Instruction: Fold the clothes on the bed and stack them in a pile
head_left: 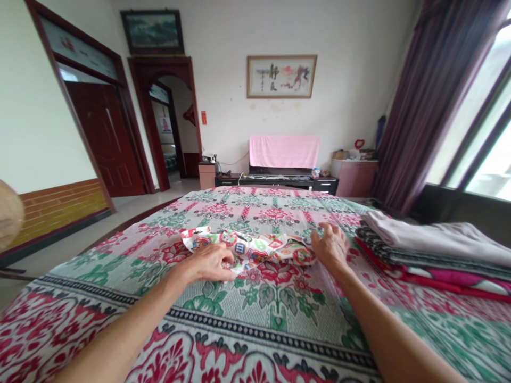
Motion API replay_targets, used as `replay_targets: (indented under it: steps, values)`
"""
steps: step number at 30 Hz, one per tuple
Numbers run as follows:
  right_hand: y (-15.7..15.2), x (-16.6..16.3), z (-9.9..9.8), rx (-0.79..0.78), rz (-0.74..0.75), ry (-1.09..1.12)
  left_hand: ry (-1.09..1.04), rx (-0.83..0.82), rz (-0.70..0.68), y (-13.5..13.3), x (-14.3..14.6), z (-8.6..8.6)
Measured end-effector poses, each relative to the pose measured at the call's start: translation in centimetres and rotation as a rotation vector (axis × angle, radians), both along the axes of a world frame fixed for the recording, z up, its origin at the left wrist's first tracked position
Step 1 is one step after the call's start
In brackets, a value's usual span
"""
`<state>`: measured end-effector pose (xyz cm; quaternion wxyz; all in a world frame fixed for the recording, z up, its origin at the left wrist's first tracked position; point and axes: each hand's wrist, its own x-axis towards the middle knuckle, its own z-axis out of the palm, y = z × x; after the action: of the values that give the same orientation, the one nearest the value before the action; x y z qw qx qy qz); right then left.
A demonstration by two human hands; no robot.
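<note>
A small white garment (255, 246) printed with red, green and blue figures lies flattened on the flowered bedspread (255, 314). My left hand (211, 263) is closed in a pinch on the garment's near left edge. My right hand (329, 242) rests on the garment's right end, its fingers curled down onto the cloth. Both forearms reach in from the bottom of the view.
A stack of folded clothes (431, 250) lies on the bed at the right, grey, striped and pink. Beyond the bed stand a low cabinet with a pink cloth (284, 151), dark red doors (107, 138) at the left, and purple curtains (427, 101) by the window.
</note>
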<state>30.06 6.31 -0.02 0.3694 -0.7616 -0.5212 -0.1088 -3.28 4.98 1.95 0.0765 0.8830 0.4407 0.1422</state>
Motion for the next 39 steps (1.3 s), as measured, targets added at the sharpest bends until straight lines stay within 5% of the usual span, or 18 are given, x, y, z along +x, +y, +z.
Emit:
replay_targets:
  steps: [3, 7, 11, 18, 23, 27, 31, 35, 39]
  values:
    - [0.3, 1.6, -0.2, -0.066, 0.001, 0.116, 0.008, 0.038, 0.014, 0.3, 0.2, -0.8]
    - [0.1, 3.8, 0.8, -0.312, 0.33, 0.12, -0.155, -0.043, 0.122, 0.9, -0.2, -0.4]
    - [-0.2, 5.2, 2.0, -0.463, 0.558, 0.078, -0.544, -0.124, 0.18, 1.6, -1.1, 0.4]
    - [-0.2, 6.0, 3.2, -0.493, 0.489, 0.044, -0.94, -0.534, 0.174, 0.7, -2.0, 1.9]
    - [-2.5, 5.4, 6.3, -0.56, 0.711, 0.471, -1.041, -0.821, 0.178, 0.0, -3.3, 2.9]
    - [-2.4, 3.6, 6.6, -0.221, 0.795, 0.996, -1.146, -0.66, 0.343, 1.4, -4.0, 1.4]
    - [-0.4, 2.6, 4.3, 0.125, 0.657, 1.172, -0.895, -0.297, 0.582, 3.4, -5.3, -1.0]
    - [0.4, 2.9, 1.7, 0.071, 0.498, 1.029, -0.574, -0.038, 0.698, 4.5, -6.4, -2.1]
    - [0.4, 3.3, 0.6, -0.166, 0.445, 0.604, -0.427, -0.005, 0.669, 4.8, -6.8, -2.3]
